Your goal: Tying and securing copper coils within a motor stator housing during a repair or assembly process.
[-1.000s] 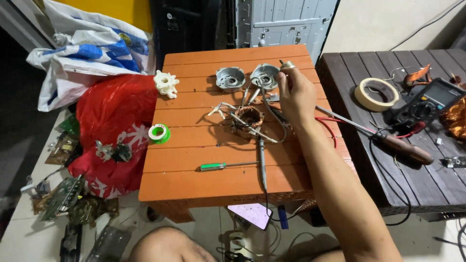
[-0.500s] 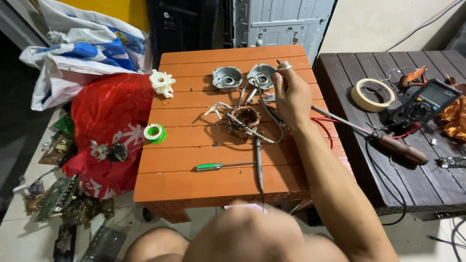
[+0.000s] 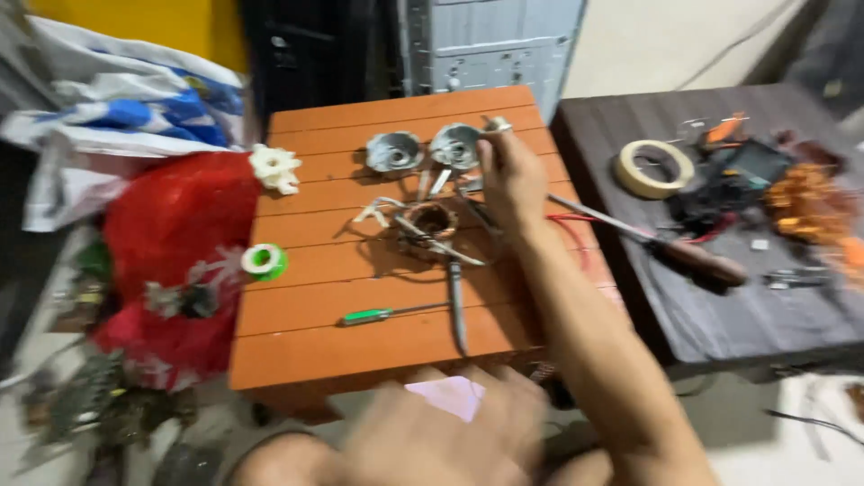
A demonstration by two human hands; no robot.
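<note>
Two round grey metal housings (image 3: pixel 423 149) beside right hand (image 3: pixel 509 175).

The orange table (image 3: pixel 297 360) has bare slats along its near edge and at its far left corner. Its middle is crowded by the copper coil (image 3: pixel 430 219), two grey metal caps (image 3: pixel 423 149) and a green-handled screwdriver (image 3: pixel 387 314) (lying crosswise). The right hand (image 3: pixel 511 175) blocks the far right corner.

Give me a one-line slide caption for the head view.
Right hand holds a small metal part over an orange slatted table strewn with two grey metal housings, a copper coil and a green-handled screwdriver.
</note>
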